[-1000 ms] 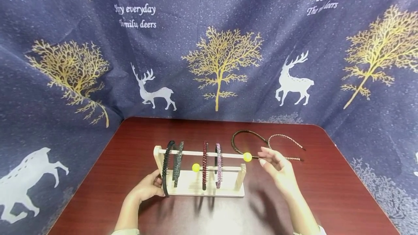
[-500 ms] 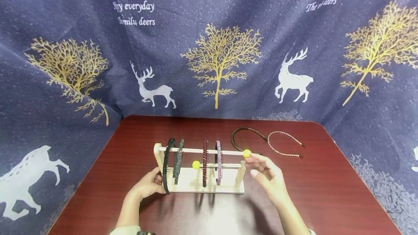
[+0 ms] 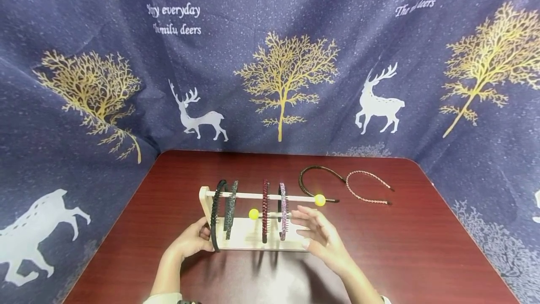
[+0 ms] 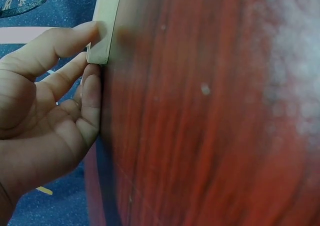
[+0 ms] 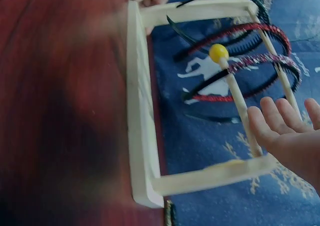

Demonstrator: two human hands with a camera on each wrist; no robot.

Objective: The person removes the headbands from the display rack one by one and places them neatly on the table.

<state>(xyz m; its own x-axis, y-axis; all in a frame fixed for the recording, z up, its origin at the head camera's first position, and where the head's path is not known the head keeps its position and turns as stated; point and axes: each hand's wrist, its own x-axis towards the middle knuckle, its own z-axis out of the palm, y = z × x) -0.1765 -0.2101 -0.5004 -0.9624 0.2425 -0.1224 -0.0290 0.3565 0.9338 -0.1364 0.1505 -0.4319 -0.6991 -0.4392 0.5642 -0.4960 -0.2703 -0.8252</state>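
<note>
A pale wooden headband rack (image 3: 249,236) stands on the table with two horizontal rods tipped by yellow balls. My left hand (image 3: 190,240) grips the left end of its base; the left wrist view has the thumb on top of the corner and fingers below. From the upper rod hang a black headband (image 3: 213,222) and a dark grey glittery headband (image 3: 230,210). Further right are a red headband (image 3: 265,215) and a pink-purple glittery headband (image 3: 283,215). My right hand (image 3: 322,240) hovers at the rack's right end, fingers loosely extended beside the pink-purple headband, holding nothing.
Behind the rack to the right, a dark brown headband (image 3: 301,182) and a braided pinkish headband (image 3: 358,196) lie on the red-brown table (image 3: 422,247). A blue deer-patterned cloth (image 3: 253,3) hangs behind the table's far edge.
My right hand has moved left, from beyond the upper rod's yellow ball, past touching or nearly touching it, to the rack's right end near the pink-purple headband. The left hand stays put.
</note>
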